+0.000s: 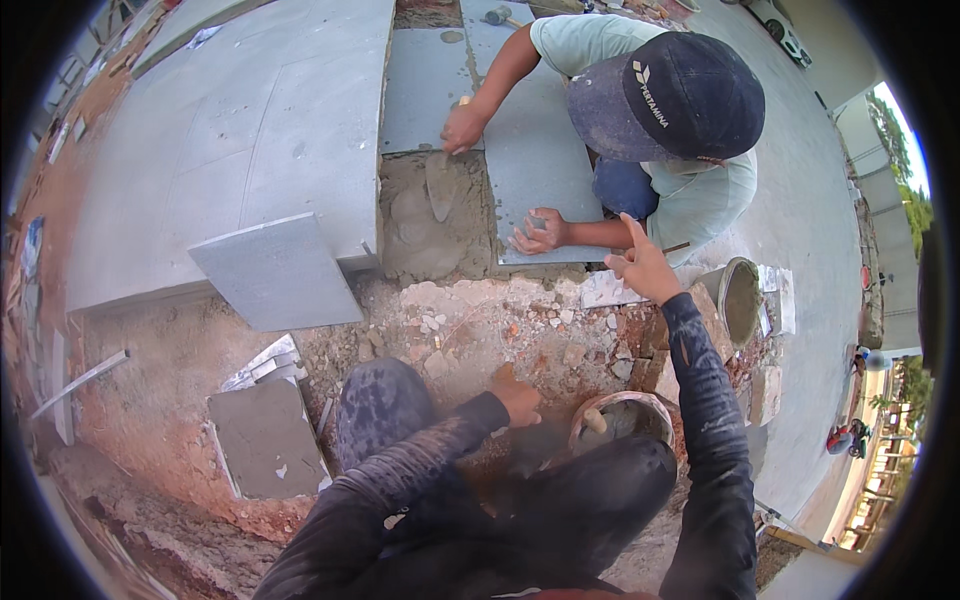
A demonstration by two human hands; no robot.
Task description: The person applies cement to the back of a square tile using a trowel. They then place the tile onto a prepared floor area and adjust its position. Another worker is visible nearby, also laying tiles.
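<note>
Nearest: dark-trousered knees (625, 475); left hand (517, 402) blurred over rubble (470, 335), can't tell its grip. Right hand (645, 268) farther off, index and thumb apart. Mortar bucket (664, 408), just right of left hand: probably heavy, stiff; hold by rim.

Just right of the left hand's blurred fingers (504, 376), a pale round bucket (662, 407) holds grey mortar (632, 414), a light wooden handle (595, 420) sticking up at its left side. Left of the right hand's outstretched fingers (633, 229), a large blue-grey slab (535, 125) lies flat, long and straight-edged, mortar-spotted.
</note>
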